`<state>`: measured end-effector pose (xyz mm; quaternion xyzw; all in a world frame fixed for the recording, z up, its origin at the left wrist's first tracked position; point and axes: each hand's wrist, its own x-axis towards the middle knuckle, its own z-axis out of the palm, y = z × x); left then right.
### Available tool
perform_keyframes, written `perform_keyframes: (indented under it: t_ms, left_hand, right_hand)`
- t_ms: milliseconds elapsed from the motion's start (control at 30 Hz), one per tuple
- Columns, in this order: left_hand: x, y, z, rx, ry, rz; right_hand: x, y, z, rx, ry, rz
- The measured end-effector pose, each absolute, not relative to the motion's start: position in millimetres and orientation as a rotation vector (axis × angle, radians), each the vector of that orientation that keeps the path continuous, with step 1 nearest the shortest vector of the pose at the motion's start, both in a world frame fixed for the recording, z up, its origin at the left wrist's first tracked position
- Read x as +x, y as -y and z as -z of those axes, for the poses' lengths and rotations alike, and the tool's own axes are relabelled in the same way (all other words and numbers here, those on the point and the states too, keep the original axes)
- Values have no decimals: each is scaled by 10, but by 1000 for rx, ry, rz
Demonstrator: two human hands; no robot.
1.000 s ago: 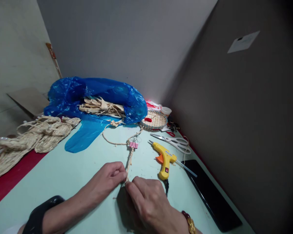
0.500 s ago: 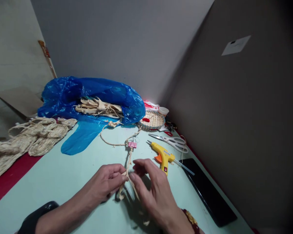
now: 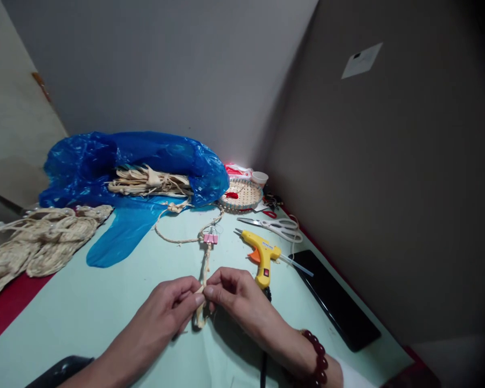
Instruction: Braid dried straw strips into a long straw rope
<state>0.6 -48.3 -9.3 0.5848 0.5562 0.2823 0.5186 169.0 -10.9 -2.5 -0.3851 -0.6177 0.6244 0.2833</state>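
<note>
The straw braid [image 3: 206, 264] lies roughly midway between the surface's [image 3: 105, 302] left and right edges, held toward its far end by a pink binder clip [image 3: 210, 238]. The left hand's [image 3: 172, 304] grip is a narrow pinch on it; the right hand's [image 3: 238, 296] is equally narrow, closed on the fibre just beside. A loose length [image 3: 200, 323] trails nearer (its tip is partly shadowed). The braid should handle light, pliable and dry, liable to fray; take hold close to the plaited part, fingertips only.
</note>
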Motion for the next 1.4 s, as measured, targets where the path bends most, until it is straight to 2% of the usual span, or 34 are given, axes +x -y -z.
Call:
perform_keyframes:
  t_ms: [167,267,367,467,633,833,967,1100,1233,1400]
  left_hand:
    - [44,567,4,1534,-1544,-671]
    - [57,643,-10,1649,-1657,-685]
    - [70,735,64,2044,-1726,-748]
    - [91,804,183,2559,-1561,-790]
    - [159,813,313,3020,-1409,-800]
    - [252,797,392,3223,-1432,-785]
    - [242,806,276,2996,-1490,-787]
    - [113,661,55,2200,-1752,-885]
    - [2,440,33,1355,-1293,-714]
    - [21,385,144,1052,-1145,-775]
  right_hand:
    - [1682,116,49,-1066,1600,-1635]
    - [1675,156,25,-1159,1695,-1456]
    - [1670,212,-3,-1215,1843,-1155]
    - [1672,247,-12,-1199,1920,-1030]
    - [1694,231,2,-1148,1911,-1147]
    - [1686,197,38,-1060,1679,-1544]
    - [1663,173,57,-1066,1517,-1683]
    - [1676,152,24,-1028,1482,-1743]
    - [1708,141,3,-933,1423,-1883]
    - [1710,138,26,-911,1530,-1834]
